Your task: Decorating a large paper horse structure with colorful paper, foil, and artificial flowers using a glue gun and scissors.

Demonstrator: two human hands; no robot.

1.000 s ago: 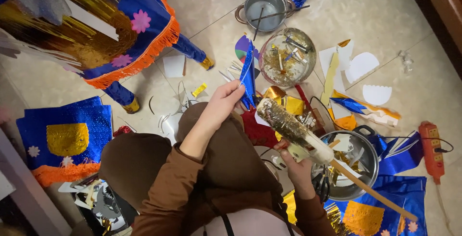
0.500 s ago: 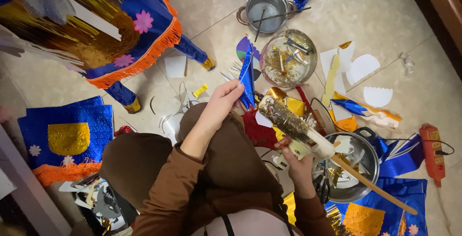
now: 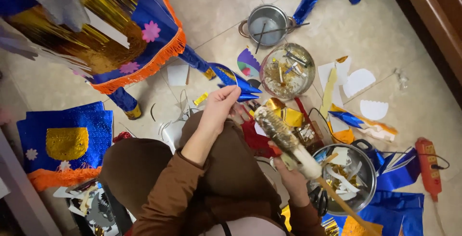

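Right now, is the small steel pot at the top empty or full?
Nearly empty: the pot stands upright, its bare grey bottom shows, and only two thin sticks lie across its rim.

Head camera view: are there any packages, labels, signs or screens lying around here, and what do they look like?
None that can be made out: no package, label, sign or screen shows.
The floor holds loose craft materials only: blue foil sheets, white paper cut-outs, a glass bowl of scraps and two metal pots.
The left hand touches a blue foil strip; the right hand holds a foil-wrapped stick.
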